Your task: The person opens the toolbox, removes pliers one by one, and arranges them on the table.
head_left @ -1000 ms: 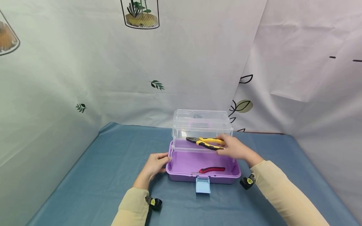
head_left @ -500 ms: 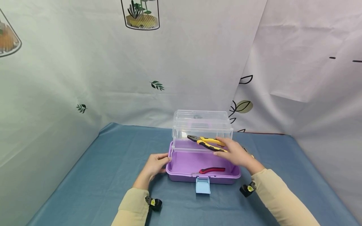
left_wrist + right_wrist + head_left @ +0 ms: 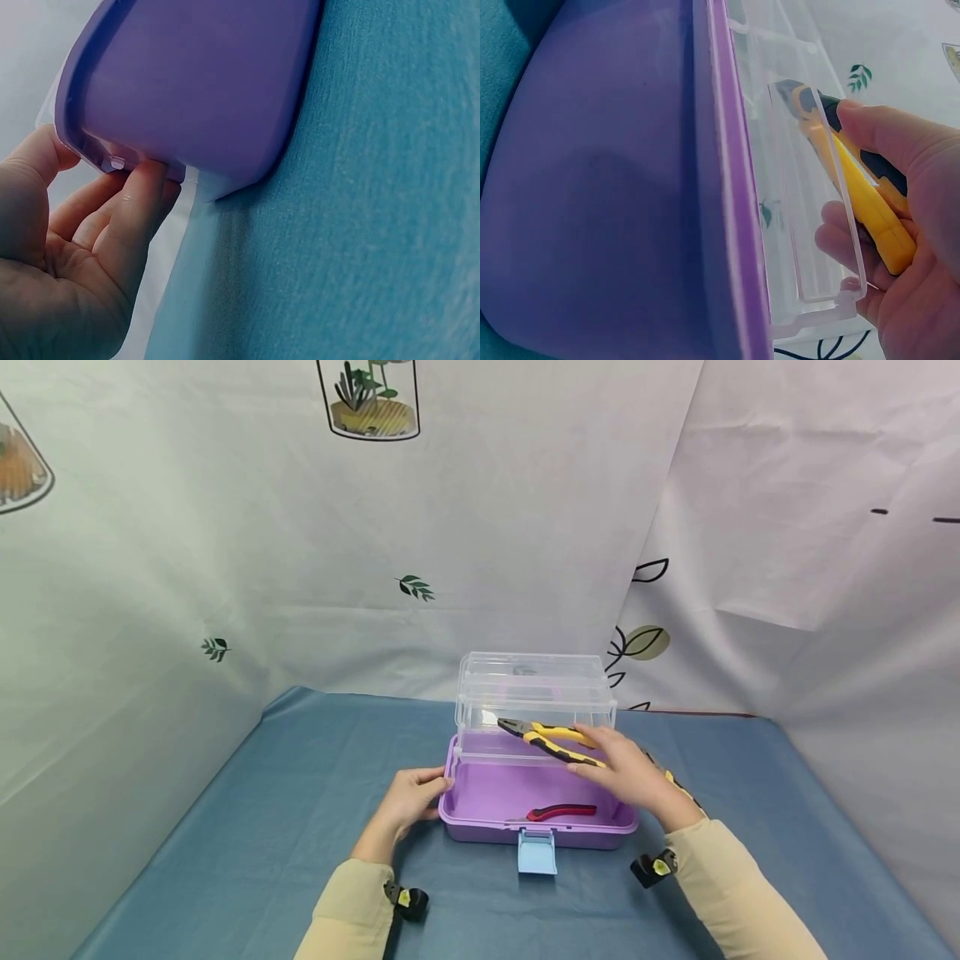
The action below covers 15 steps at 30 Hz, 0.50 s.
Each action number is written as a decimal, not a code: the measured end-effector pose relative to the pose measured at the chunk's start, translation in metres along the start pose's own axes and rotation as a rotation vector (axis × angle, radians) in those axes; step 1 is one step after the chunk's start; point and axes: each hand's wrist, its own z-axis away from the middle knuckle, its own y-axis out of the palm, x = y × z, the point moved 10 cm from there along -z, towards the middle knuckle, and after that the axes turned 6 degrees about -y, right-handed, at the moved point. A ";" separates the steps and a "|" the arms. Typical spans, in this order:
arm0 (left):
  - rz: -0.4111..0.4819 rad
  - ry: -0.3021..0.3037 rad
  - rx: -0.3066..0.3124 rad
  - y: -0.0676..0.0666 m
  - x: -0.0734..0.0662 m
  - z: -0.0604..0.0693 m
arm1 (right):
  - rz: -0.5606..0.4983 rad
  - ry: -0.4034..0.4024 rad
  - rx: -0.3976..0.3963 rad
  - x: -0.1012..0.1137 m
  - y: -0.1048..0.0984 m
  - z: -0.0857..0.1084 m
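Observation:
My left hand grips the left end of a purple toolbox, thumb on the rim and fingers underneath, as the left wrist view shows. Its clear lid is raised at the back. My right hand holds combination pliers by their black-and-yellow handles above the rear of the box. The dark jaws point left and the handles are spread apart. In the right wrist view, the pliers show partly through the clear lid. Inside the box, near its front wall, lies a red-and-black-handled tool.
A light blue latch hangs down at the box's front. Another yellow-and-black object lies to the right, partly hidden behind my right hand and wrist. Blue cloth covers the table, and a pale printed curtain stands behind it.
The right hand has shifted slightly right, and its forearm has swung left. The yellow-and-black object behind the wrist has come into view. My left hand stays on the box.

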 end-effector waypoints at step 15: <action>-0.007 -0.002 -0.008 0.000 0.000 0.000 | 0.025 0.037 -0.072 -0.005 -0.004 0.019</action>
